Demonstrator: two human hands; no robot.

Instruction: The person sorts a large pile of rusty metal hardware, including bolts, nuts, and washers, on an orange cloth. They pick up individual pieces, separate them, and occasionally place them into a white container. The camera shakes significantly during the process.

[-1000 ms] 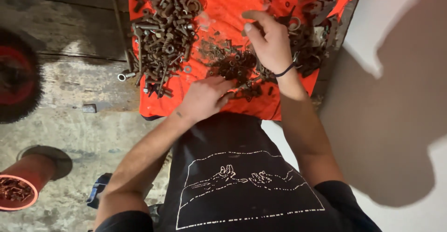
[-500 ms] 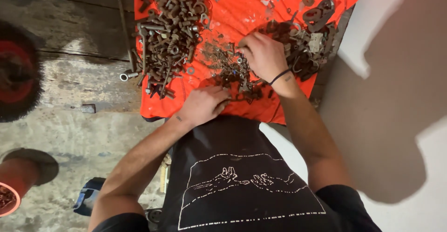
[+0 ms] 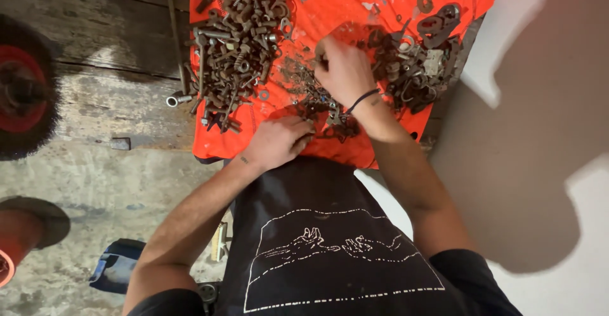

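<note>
Rusty small parts (image 3: 317, 97) under right hand (image 3: 342, 68)

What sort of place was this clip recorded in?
Probably a workshop or garage. Heaps of rusty bolts and nuts lie on an orange cloth over a worn wooden bench, a red-hubbed wire brush wheel sits at the edge, and both hands, left hand and right hand, pick through the scrap.

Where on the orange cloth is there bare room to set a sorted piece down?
Bare orange cloth lies at the far edge, between the rusty bolt pile and the washer heap. The middle, under the right hand and left hand, is crowded with small scrap.
</note>
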